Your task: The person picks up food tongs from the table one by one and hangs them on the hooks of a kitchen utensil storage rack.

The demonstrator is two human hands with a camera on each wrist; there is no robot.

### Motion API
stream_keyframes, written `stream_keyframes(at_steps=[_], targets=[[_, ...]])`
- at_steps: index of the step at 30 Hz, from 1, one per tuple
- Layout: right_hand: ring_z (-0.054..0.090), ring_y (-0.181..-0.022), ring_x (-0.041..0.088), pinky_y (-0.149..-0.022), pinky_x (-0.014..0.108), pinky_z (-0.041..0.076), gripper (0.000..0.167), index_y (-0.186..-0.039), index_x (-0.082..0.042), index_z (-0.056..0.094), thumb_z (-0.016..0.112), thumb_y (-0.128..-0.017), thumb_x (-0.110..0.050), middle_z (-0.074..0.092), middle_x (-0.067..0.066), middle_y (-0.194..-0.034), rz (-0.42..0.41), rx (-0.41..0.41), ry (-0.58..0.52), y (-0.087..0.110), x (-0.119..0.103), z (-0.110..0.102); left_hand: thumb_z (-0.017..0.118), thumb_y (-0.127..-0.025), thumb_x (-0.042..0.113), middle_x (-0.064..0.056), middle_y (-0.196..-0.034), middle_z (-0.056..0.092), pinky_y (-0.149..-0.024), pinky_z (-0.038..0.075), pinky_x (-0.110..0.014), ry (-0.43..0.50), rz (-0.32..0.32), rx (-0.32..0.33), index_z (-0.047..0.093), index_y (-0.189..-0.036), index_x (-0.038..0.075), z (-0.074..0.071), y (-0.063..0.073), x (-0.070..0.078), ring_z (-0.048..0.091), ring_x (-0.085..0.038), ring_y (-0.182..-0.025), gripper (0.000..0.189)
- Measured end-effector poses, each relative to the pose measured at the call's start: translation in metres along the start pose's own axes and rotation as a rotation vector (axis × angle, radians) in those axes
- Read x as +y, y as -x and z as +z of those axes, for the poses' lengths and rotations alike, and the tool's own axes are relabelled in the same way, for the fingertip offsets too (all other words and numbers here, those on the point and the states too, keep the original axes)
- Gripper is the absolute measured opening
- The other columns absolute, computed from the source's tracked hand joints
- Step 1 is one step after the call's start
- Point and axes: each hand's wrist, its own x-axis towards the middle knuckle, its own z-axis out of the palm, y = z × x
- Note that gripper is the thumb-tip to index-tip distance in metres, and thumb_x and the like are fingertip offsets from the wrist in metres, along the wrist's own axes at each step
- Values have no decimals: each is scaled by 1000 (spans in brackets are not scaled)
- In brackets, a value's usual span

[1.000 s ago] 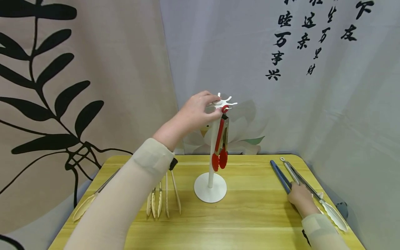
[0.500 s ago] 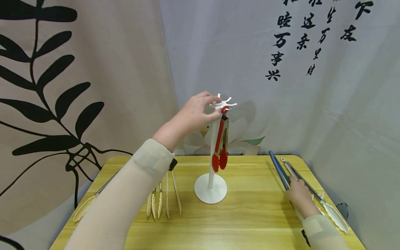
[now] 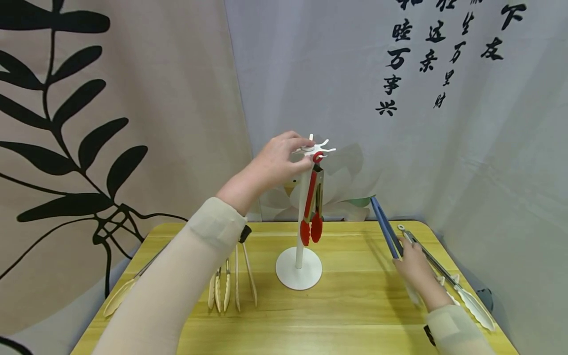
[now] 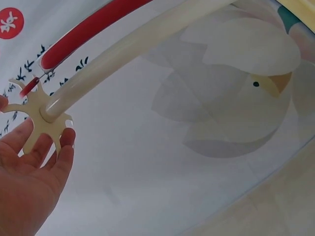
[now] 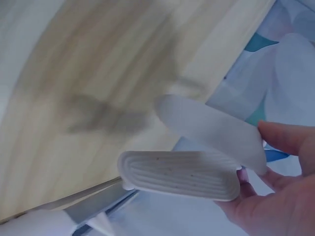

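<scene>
My left hand [image 3: 284,155] grips the hooked, star-shaped top [image 3: 317,148] of a white hanging rack [image 3: 303,222]. In the left wrist view its fingers [image 4: 61,155] curl about the arms of that top [image 4: 37,110]. A pair of red tongs [image 3: 312,204] hangs by its ring from one hook, heads down. On the right, my right hand [image 3: 414,266] holds blue-handled tongs [image 3: 385,227], handle end tilted up and to the left. Their two pale heads [image 5: 179,174] stand apart between thumb and fingers in the right wrist view, above the wooden surface.
Grey metal tongs with white heads [image 3: 475,305] lie along the right side of the wooden table [image 3: 355,315]. Several cream-headed tongs [image 3: 226,286] lie at the left, partly behind the left sleeve [image 3: 191,266]. A printed curtain [image 3: 310,74] hangs behind the table.
My right hand has raised the blue-handled tongs from the table and shifted them left, their handle end rising past the back edge. The left hand stays on the rack top.
</scene>
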Motion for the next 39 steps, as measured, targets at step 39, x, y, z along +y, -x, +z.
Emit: stream_keyframes(at_steps=[39], targets=[[43,-102,30,-80,44,41,71,-146,-10,33,67,-85,-3,43,19,-122,-315,281,-339,21,-98,-29,52,-85,24,5,-120,55,-96,43,-35,22,51,-18,60,-125,21,-4,-4,-5,49,-14,-111,40]])
